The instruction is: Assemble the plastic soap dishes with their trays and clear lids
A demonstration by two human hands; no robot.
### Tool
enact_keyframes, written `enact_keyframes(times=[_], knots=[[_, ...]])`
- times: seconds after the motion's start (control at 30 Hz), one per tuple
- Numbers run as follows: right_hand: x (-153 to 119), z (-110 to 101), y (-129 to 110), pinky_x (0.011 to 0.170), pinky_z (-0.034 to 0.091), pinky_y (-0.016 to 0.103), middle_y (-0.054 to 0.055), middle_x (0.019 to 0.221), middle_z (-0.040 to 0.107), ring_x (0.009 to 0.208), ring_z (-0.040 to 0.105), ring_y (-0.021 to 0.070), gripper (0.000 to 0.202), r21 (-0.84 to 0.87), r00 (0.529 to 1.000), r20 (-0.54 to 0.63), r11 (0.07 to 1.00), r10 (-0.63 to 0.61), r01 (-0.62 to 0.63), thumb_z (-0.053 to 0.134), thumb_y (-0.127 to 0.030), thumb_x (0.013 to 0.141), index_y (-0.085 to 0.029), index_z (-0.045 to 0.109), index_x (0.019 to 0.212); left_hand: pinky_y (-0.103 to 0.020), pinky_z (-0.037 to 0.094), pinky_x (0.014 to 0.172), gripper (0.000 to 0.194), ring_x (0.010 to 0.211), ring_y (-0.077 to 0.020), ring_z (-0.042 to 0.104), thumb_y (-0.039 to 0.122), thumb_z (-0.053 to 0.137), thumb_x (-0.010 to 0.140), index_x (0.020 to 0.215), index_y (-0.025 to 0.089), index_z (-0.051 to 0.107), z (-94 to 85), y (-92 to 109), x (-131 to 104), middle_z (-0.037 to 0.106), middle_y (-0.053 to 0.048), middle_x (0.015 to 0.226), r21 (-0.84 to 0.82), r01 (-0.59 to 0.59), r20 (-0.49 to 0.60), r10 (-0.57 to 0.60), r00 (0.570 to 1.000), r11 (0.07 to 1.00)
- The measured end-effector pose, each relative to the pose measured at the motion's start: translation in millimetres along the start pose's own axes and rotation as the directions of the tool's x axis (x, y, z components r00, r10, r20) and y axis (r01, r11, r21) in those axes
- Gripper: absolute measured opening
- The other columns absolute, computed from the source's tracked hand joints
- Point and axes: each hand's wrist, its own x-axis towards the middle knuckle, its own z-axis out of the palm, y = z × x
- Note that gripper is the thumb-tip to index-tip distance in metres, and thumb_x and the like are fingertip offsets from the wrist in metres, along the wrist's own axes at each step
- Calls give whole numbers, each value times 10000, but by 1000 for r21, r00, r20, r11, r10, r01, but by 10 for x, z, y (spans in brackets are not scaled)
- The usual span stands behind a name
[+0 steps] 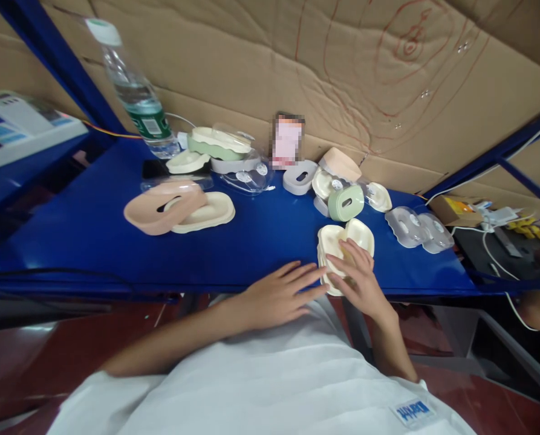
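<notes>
At the table's front edge, cream molded trays [329, 237] lie partly stacked and overlapping. My right hand [359, 277] rests over them with its fingers spread, seemingly touching the upper one; part of the trays is hidden beneath it. My left hand [282, 295] is stretched out flat, its fingertips close to the trays' left side; whether they touch cannot be made out. Behind the trays stand a light green case [346, 208] with an oval slot, a peach case [341, 163] and a grey case [299, 180].
On the left of the blue table [260, 248], a peach oval case [154, 219] leans on a cream tray [213, 212]. A water bottle [145, 112], stacked cases [222, 148] and a phone [288, 139] stand along the cardboard. Grey trays with clear covers [419, 228] lie right.
</notes>
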Motion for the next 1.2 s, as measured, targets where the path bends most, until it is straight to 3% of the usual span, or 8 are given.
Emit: enact_keyframes(times=[0.13,0.23,0.37,0.6,0.8,0.93,1.03,1.2], knots=[[-37,-4,162,1218,406,565,130,1598,574,1523,515,335,392,-34,995,-89,998,46,-49,586,-306,1088,-310,647,1476,-534,438,1265,474,1449,-297,585,145,430,1090,1527,257,576,115,168,197,560,-90,1625,113,-14,16,12,1000,994],[-115,-20,334,1218,394,571,135,1570,605,1498,547,333,313,-116,982,-144,984,120,-137,546,-305,1096,-279,715,1358,-517,468,1224,423,1188,-247,696,130,405,1098,1371,305,676,64,176,161,731,-47,1309,142,-42,-13,44,999,989],[-67,-126,472,1213,391,570,146,1561,611,1483,561,340,313,-232,971,-180,952,158,-198,516,-347,1102,-254,723,1317,-462,512,1116,396,1050,-232,687,102,454,1076,1356,264,681,-3,73,40,748,-39,1118,181,-2,-31,7,999,984],[933,-262,521,1132,434,553,242,1593,558,1443,531,405,621,-504,986,40,856,160,-118,468,-526,1109,-118,499,1576,-483,527,1046,377,1235,-299,665,190,547,1064,1434,193,621,-121,-236,-183,697,-133,1378,168,250,-169,-222,960,954],[1455,-83,447,895,490,481,256,1120,753,1044,706,393,478,-661,953,104,735,286,-149,510,-479,1102,-48,699,1183,-540,503,1175,424,1416,-343,586,165,525,1019,1442,147,557,-233,-452,-377,585,-203,1547,62,437,-211,-416,885,897],[1311,-133,445,763,524,402,193,1132,784,995,746,346,453,-488,991,13,866,132,-109,524,-487,1107,-118,731,1268,-483,536,1162,522,1377,-300,621,204,524,1049,1564,173,447,-227,-504,-409,623,-174,1507,-61,424,-183,-428,885,904],[1179,-197,358,843,586,390,138,1277,779,1114,752,310,467,-271,997,-58,962,-54,36,503,-520,1124,-204,710,1399,-503,562,1115,583,1305,-315,666,268,558,1067,1627,208,406,-215,-515,-426,672,-159,1437,-65,457,-175,-461,870,887],[1109,-69,68,986,611,366,48,1430,735,1199,740,240,372,-1,926,107,931,-362,364,518,-369,1136,-301,693,1456,-552,509,1194,707,1526,-374,492,346,654,1046,1676,283,339,-229,-571,-492,426,-193,1675,-100,521,-311,-524,793,848]])
